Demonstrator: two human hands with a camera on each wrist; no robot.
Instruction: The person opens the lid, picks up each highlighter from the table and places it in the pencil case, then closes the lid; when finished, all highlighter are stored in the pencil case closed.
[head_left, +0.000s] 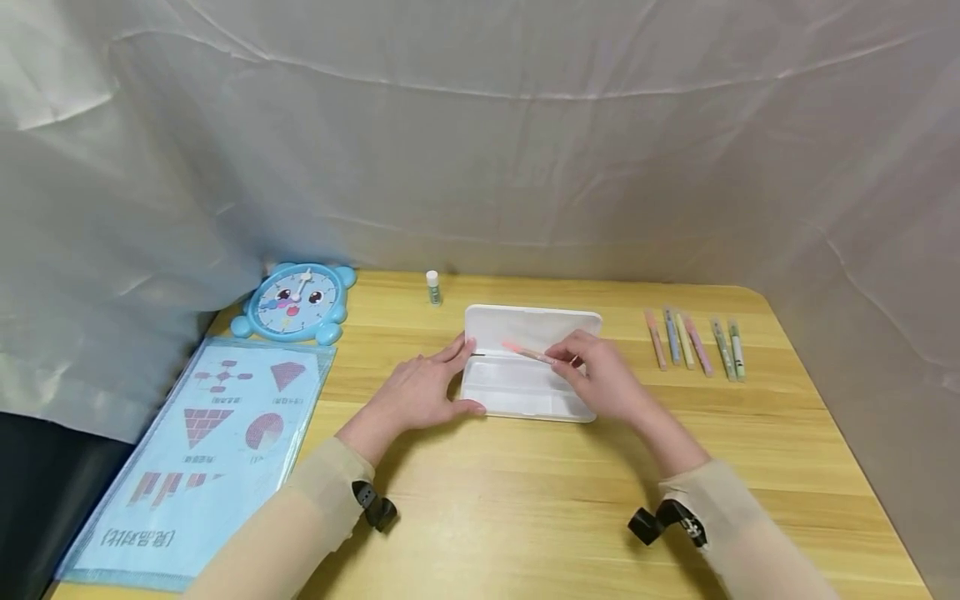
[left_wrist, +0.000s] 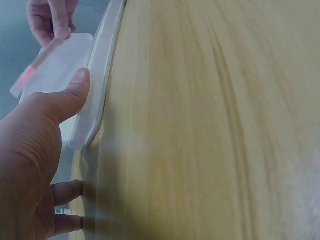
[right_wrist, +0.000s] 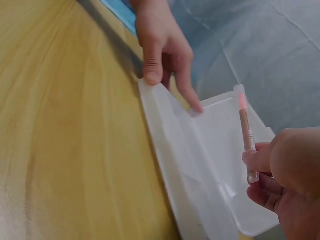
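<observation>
A white pencil case (head_left: 528,392) lies on the table with its lid (head_left: 495,325) raised at the back. My left hand (head_left: 423,387) rests against its left end, thumb on the front corner and forefinger at the lid; other fingertips touch the table in the left wrist view. Above the case, my right hand (head_left: 600,375) pinches a slim pink-orange marker (right_wrist: 246,132) near one end between thumb and fingers. Clear caps show at the marker's ends in the right wrist view. No contents show in the visible part of the case.
Several pastel markers (head_left: 696,346) lie in a row at the right. A small white-capped glue stick (head_left: 433,288) stands behind the case. At the left are a blue toy clock (head_left: 296,302) and a blue document folder (head_left: 210,450). A grey curtain (head_left: 480,150) hangs behind.
</observation>
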